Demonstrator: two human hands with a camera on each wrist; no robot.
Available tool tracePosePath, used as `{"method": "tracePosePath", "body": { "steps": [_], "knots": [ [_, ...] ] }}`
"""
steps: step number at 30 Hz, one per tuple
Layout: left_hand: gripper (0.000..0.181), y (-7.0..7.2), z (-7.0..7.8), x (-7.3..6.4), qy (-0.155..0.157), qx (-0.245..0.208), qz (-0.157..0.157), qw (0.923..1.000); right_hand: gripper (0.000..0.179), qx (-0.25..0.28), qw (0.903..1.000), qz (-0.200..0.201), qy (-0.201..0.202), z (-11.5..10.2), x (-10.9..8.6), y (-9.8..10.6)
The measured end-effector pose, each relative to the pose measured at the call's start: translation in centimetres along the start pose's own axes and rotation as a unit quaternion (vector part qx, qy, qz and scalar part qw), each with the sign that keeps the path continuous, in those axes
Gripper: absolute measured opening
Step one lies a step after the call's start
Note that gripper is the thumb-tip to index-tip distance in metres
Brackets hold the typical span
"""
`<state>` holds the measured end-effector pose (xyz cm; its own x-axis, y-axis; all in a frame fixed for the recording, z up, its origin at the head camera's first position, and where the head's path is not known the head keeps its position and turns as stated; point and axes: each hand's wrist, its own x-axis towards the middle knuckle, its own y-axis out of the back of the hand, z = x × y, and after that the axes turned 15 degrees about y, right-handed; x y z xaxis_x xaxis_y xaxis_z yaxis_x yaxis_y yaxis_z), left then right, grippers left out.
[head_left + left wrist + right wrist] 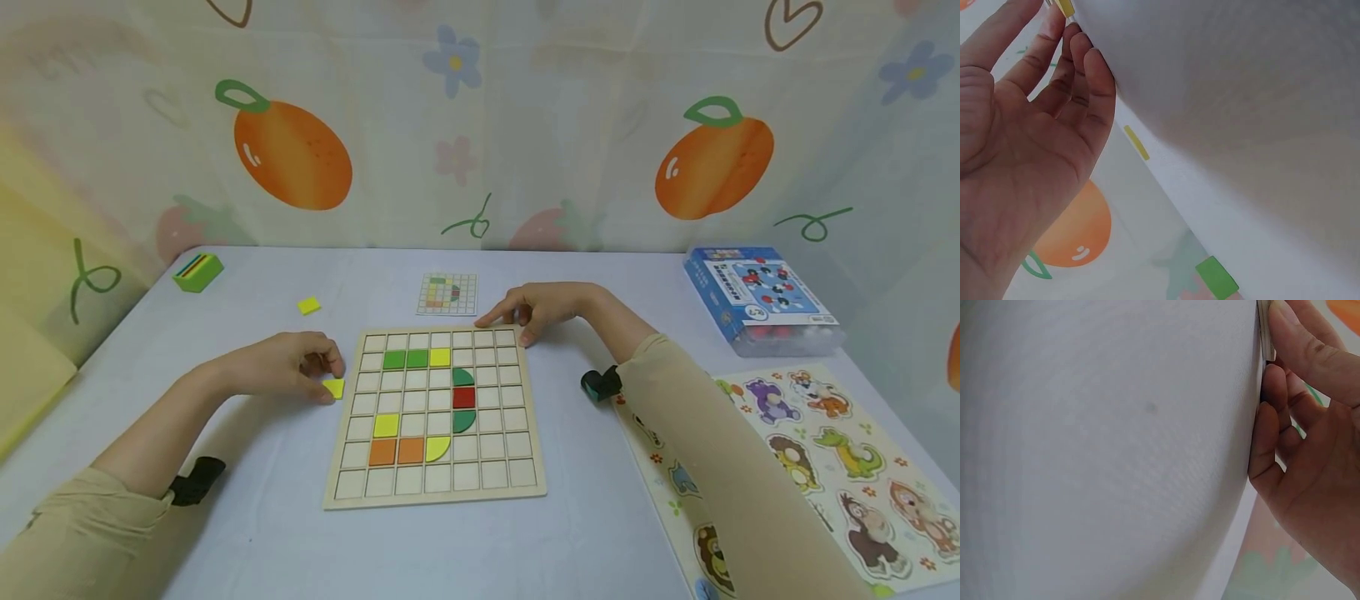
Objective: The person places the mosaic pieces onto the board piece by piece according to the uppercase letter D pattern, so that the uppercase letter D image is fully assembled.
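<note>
A wooden grid board (435, 502) lies on the table. Along its upper row sit green square tiles (405, 359) and a yellow one (439, 357). Further right a red square (463, 397) lies between two rounded green pieces (464, 421). Lower left are a yellow square (386, 425), orange squares (396, 452) and a rounded yellow piece (437, 448). My left hand (281, 367) pinches a yellow square tile (333, 388) by thumb and fingers, just off the board's left edge. My right hand (551, 307) grips the board's far right corner, thumb at its side edge.
A small pattern card (447, 294) lies behind the board. Another yellow tile (309, 306) and a green block with coloured stripes (198, 272) are at the far left. On the right are a blue box (765, 300) and an animal sticker sheet (847, 467), partly under my right sleeve.
</note>
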<state>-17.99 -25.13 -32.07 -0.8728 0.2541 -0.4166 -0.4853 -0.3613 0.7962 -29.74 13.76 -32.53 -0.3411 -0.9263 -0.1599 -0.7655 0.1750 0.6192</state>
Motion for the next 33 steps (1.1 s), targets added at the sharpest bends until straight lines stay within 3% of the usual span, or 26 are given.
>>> {"method": "tracePosePath", "body": {
  "steps": [9,14,23,29,33],
  "knots": [
    [0.026,-0.3,0.0,0.2,0.007,-0.008,0.003,0.9999,0.066,0.004,1.0,-0.002,-0.006,0.0,0.0,-0.1],
    [0.021,-0.2,0.3,0.3,-0.013,-0.01,-0.001,0.9999,0.067,0.001,1.0,-0.001,-0.009,0.0,-0.1,-0.1],
    [0.017,0.4,0.5,0.3,-0.036,0.014,0.026,0.9989,0.067,-0.004,1.0,0.0,-0.003,0.3,0.0,0.0],
    [0.018,0.6,1.7,0.4,-0.047,0.006,0.041,0.998,0.067,0.001,1.0,0.001,-0.001,0.4,0.0,0.0],
    [0.017,0.3,2.9,0.5,-0.054,-0.01,0.033,0.998,0.067,0.003,1.0,0.001,-0.001,0.3,-0.1,0.0]
  ]
}}
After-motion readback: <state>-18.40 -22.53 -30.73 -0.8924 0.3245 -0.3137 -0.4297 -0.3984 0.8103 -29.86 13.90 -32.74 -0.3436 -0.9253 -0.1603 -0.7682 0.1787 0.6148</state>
